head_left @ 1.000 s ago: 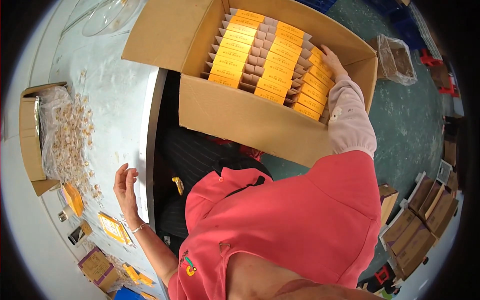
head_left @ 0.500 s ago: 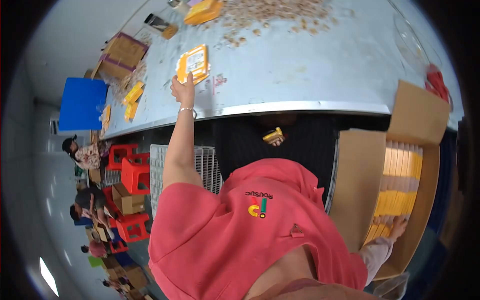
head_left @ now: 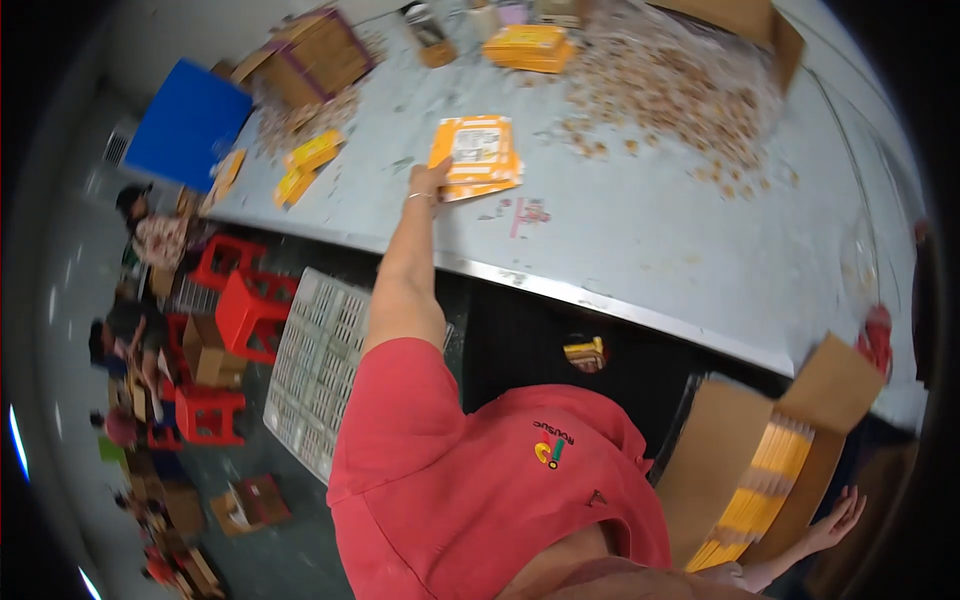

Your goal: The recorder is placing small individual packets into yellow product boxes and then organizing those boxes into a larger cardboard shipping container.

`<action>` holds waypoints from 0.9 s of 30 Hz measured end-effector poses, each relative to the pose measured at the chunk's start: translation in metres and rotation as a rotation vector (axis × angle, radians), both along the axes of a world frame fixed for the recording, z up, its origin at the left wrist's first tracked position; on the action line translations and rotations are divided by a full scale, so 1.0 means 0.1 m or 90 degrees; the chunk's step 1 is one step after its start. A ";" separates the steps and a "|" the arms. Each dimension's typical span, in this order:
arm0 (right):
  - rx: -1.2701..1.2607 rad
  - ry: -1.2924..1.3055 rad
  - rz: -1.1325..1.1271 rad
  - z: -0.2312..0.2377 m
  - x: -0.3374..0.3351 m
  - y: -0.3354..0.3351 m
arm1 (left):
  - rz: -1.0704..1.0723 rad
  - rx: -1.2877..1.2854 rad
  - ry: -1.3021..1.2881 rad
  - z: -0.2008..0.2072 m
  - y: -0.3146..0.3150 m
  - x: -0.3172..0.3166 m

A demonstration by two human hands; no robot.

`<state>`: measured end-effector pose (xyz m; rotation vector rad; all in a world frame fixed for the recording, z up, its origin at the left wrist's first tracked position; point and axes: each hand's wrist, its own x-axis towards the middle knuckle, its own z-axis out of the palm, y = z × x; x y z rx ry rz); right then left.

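Observation:
On the table lies a small stack of flat orange-and-white packets [head_left: 478, 140]. My left hand [head_left: 430, 180] grips this stack at its near left edge, thumb on top; the other fingers are partly hidden. Far to the right, my right hand [head_left: 838, 520] is empty with its fingers apart, just outside an open cardboard box [head_left: 715, 450]. Inside that box, rows of yellow-orange packets [head_left: 770, 455] stand packed tightly together.
The grey-white table [head_left: 640, 240] holds a heap of small wrapped pieces [head_left: 660, 100], another orange packet stack [head_left: 528, 48], a jar [head_left: 428, 35] and a carton [head_left: 318, 55]. Below are a pale plastic crate [head_left: 315, 370] and red stools [head_left: 250, 315]. Other people sit at far left.
The view has turned, shifting the table scene rightward. My right hand has left the packets in the box and moved out past its right side. My left hand remains at the stack.

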<state>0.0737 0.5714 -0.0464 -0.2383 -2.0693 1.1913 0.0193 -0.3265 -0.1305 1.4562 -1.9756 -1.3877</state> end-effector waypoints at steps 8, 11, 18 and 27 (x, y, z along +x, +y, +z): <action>0.001 -0.040 0.526 -0.07 -1.39 -2.86 | 0.060 -0.138 0.096 -0.05 -0.14 0.34; 0.031 -0.105 0.686 0.00 -1.41 -3.93 | 0.113 -0.381 0.084 0.03 -0.20 0.46; -0.454 -0.363 0.785 -0.30 -1.62 -5.56 | -0.220 -0.272 0.455 0.48 0.98 0.36; -0.270 -0.276 0.811 -0.48 -1.42 -5.49 | -0.429 -0.190 0.287 0.47 1.56 0.35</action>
